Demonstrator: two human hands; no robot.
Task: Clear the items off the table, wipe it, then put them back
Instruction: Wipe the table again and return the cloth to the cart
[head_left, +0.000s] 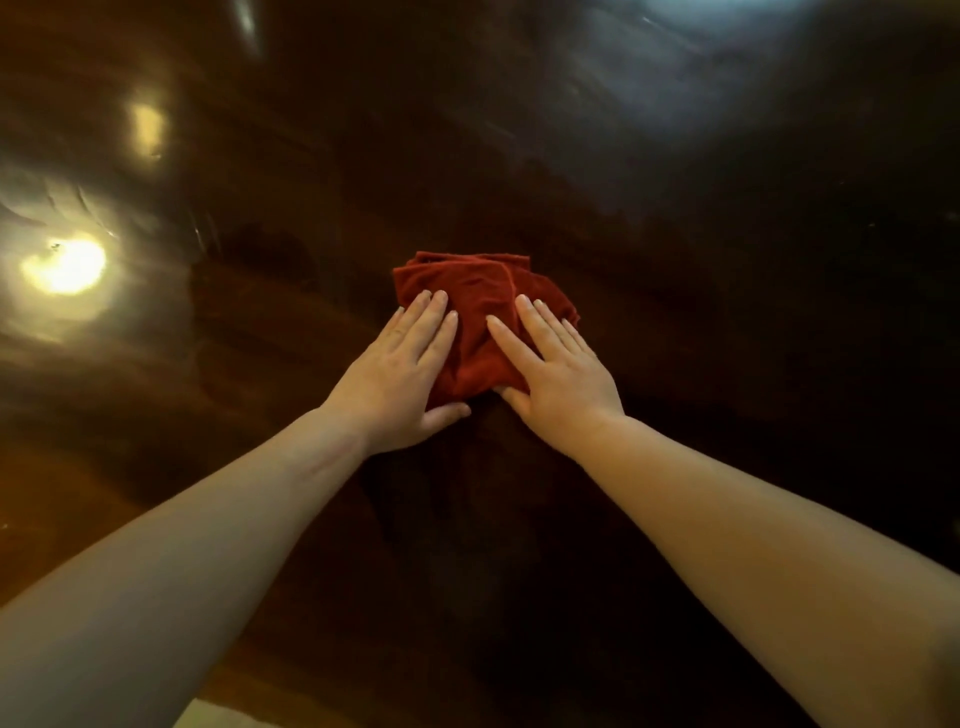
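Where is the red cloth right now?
In the head view, the red cloth lies bunched near the centre of the dark wooden table, pressed flat under the left hand and right hand.

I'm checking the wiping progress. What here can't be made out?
Head view:
- Crumpled red cloth: near part hidden under the flat left hand and right hand.
- Dark glossy wooden table: runs past the frame edges; glare and blur hide any dust.
- Cleared items: none in frame.
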